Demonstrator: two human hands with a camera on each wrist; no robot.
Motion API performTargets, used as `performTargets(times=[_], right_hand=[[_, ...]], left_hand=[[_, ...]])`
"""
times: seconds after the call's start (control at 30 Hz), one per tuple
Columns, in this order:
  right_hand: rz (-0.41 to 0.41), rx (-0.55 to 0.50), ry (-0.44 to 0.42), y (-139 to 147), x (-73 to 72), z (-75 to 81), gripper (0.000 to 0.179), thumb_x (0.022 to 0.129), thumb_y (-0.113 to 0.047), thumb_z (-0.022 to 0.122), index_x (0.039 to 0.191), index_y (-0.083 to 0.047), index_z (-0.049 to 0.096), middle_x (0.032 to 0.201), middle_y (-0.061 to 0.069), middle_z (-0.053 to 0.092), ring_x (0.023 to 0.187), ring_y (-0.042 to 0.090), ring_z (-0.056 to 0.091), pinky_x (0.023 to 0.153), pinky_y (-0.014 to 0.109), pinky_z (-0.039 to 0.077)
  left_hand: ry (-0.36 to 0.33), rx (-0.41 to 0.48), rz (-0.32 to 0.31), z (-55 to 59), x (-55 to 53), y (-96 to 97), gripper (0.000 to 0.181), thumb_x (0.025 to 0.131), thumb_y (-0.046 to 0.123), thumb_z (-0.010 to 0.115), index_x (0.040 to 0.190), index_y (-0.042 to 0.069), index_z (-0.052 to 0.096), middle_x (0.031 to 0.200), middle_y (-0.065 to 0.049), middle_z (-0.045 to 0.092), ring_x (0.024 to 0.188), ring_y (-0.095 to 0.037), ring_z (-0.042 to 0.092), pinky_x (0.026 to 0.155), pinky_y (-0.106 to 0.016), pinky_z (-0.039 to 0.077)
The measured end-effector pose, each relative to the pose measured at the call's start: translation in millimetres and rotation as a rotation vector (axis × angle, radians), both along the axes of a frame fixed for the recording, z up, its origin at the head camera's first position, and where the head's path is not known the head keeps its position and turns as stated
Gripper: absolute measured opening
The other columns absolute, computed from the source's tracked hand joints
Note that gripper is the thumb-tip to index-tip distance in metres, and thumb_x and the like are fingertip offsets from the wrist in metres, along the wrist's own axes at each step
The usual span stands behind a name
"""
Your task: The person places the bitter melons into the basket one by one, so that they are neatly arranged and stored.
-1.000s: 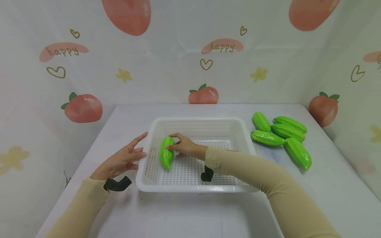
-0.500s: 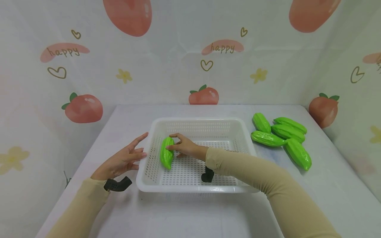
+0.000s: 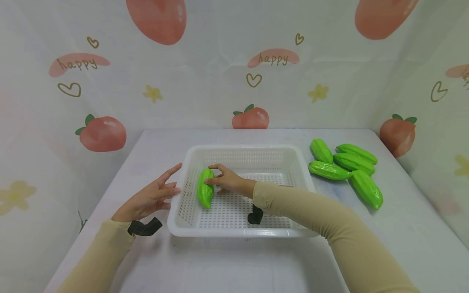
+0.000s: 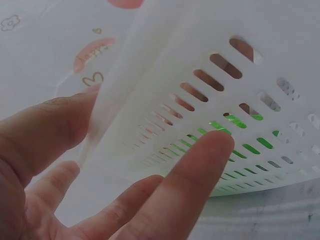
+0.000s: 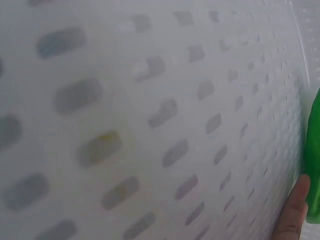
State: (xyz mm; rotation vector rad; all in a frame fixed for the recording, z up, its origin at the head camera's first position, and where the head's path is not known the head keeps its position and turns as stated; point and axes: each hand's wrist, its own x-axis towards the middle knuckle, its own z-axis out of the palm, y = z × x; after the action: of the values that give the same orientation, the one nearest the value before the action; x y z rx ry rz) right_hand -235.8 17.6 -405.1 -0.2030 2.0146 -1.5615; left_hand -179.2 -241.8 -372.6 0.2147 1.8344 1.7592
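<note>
A white perforated plastic basket stands on the table. Inside, at its left end, lies a bright green ridged bitter melon, its narrow tip toward me. My right hand reaches into the basket and grips the melon's upper part between thumb and fingers. In the right wrist view, one finger shows beside the melon; the rest of that hand is out of frame. My left hand is at the basket's left side, fingers spread; in the left wrist view a fingertip is at the slotted wall.
Several more green bitter melons lie grouped on the table right of the basket. The white table reaches back to a printed cloth. Black wrist mounts sit on both wrists.
</note>
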Motion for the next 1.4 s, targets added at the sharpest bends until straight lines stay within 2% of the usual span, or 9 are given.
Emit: performTargets(times=[0.47, 0.63, 0.9, 1.07, 1.2, 1.4], right_hand=[[-0.010, -0.033, -0.015, 4, -0.7, 0.3, 0.065, 0.092, -0.024, 0.067, 0.148, -0.022, 0.035, 0.135, 0.021, 0.049, 0.123, 0.033, 0.054, 0.085, 0.041, 0.056], [-0.015, -0.042, -0.018, 4, -1.4, -0.9, 0.064, 0.091, -0.022, 0.068, 0.147, -0.021, 0.036, 0.132, 0.020, 0.050, 0.117, 0.029, 0.057, 0.081, 0.039, 0.057], [-0.019, -0.055, -0.033, 2, 0.9, 1.8, 0.064, 0.092, -0.021, 0.067, 0.148, -0.022, 0.036, 0.133, 0.021, 0.048, 0.118, 0.031, 0.057, 0.085, 0.041, 0.056], [-0.028, -0.040, -0.032, 2, 1.5, 3.0, 0.063, 0.092, -0.022, 0.068, 0.147, -0.022, 0.037, 0.130, 0.019, 0.051, 0.106, 0.026, 0.061, 0.080, 0.039, 0.057], [-0.024, -0.020, -0.023, 2, 1.0, 3.9, 0.064, 0.091, -0.023, 0.068, 0.147, -0.021, 0.037, 0.127, 0.018, 0.055, 0.099, 0.022, 0.062, 0.079, 0.037, 0.057], [-0.002, 0.005, -0.009, 8, 1.1, 9.7, 0.063, 0.091, -0.023, 0.068, 0.146, -0.020, 0.039, 0.129, 0.019, 0.056, 0.108, 0.029, 0.061, 0.084, 0.040, 0.057]], left_hand=[[0.003, -0.004, -0.016, -1.0, -2.5, 3.6, 0.081, 0.097, 0.011, 0.057, 0.154, 0.042, 0.009, 0.139, -0.003, 0.052, 0.108, -0.027, 0.066, 0.086, -0.050, 0.054], [0.013, -0.009, -0.018, -1.4, -1.9, 2.5, 0.081, 0.098, 0.011, 0.057, 0.154, 0.041, 0.007, 0.140, -0.003, 0.052, 0.108, -0.027, 0.066, 0.086, -0.049, 0.054], [0.000, -0.007, -0.016, -1.1, -0.7, 0.8, 0.081, 0.097, 0.011, 0.057, 0.154, 0.042, 0.008, 0.139, -0.002, 0.052, 0.108, -0.026, 0.066, 0.087, -0.050, 0.054], [0.002, 0.005, -0.028, -0.9, -0.3, 0.0, 0.081, 0.098, 0.010, 0.056, 0.154, 0.041, 0.007, 0.138, -0.001, 0.053, 0.108, -0.025, 0.066, 0.087, -0.049, 0.054], [-0.006, 0.014, -0.026, -0.5, 0.0, -0.4, 0.080, 0.098, 0.010, 0.056, 0.154, 0.040, 0.008, 0.136, -0.001, 0.055, 0.107, -0.024, 0.066, 0.086, -0.047, 0.055], [-0.012, -0.002, -0.014, 1.5, 1.3, -0.9, 0.079, 0.098, 0.012, 0.057, 0.154, 0.041, 0.010, 0.133, 0.001, 0.057, 0.104, -0.021, 0.066, 0.082, -0.037, 0.058]])
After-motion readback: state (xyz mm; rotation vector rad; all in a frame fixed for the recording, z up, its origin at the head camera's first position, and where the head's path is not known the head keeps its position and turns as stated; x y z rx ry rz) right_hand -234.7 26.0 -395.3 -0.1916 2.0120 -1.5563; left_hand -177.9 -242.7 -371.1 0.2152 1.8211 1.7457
